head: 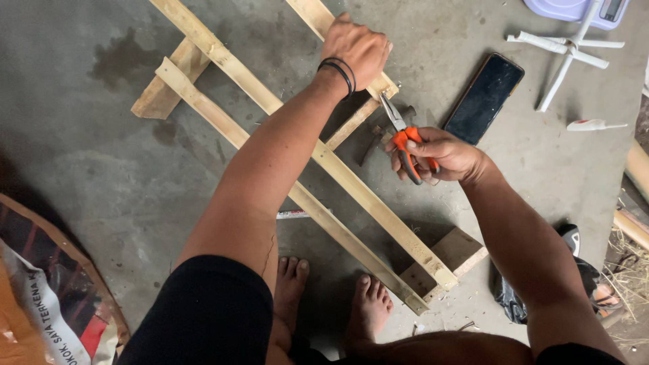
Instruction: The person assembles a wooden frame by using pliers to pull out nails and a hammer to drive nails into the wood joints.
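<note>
A frame of pale wooden slats (351, 182) lies on the concrete floor in front of my bare feet (368, 307). My left hand (355, 47), a black band on its wrist, grips the end of the far slat (318, 17). My right hand (443, 155) holds orange-handled pliers (403, 138), whose jaws point up at the slat end just below my left hand. A dark hammer-like tool (375, 138) lies on the floor under the pliers, partly hidden.
A black phone (484, 99) lies to the right of the frame. Beyond it are a white plastic stand (566, 51), a lilac tub (571, 8) and a small white tube (591, 125). A printed sack (47, 290) sits at lower left; sandals (598, 290) and bamboo poles (635, 196) at right.
</note>
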